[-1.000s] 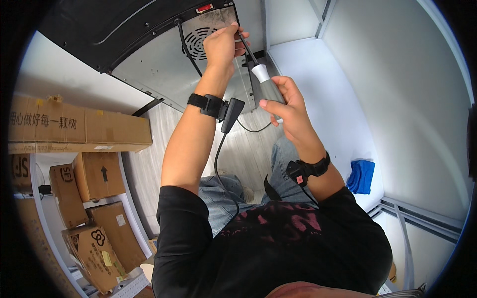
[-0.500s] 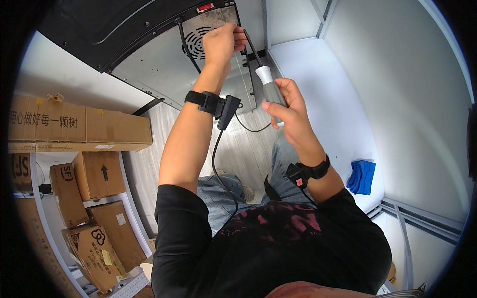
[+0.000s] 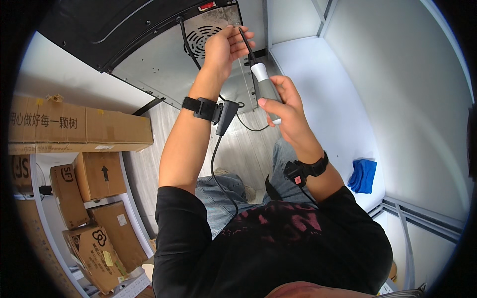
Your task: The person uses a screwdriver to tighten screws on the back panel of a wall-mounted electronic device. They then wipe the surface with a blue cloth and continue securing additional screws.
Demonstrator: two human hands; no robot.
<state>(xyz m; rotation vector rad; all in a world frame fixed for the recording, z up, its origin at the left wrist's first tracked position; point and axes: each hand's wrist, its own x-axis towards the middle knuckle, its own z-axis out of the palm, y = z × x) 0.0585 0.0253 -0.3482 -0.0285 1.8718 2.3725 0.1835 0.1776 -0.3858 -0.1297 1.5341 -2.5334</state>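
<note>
My right hand (image 3: 289,107) is wrapped around the grey and white handle of a screwdriver (image 3: 268,91). Its black shaft points up and away, with the tip beside the fingers of my left hand (image 3: 223,48). That left hand is open, fingers stretched out and slightly apart, palm toward the shaft. I cannot tell whether it touches the tip. Behind it stands a metal-backed machine (image 3: 164,69) with a round slotted vent (image 3: 195,41), partly covered by the hand.
A black cable (image 3: 185,40) comes out of the machine's back. At the left, cardboard boxes (image 3: 119,124) sit on and above a shelf rack. To the right, a blue cloth (image 3: 363,176) lies on a white surface (image 3: 318,89) next to the wall. Black straps with wires circle both wrists.
The left hand's fingers have gone from curled together near the screwdriver's tip to spread out. The screwdriver and right hand have shifted slightly left.
</note>
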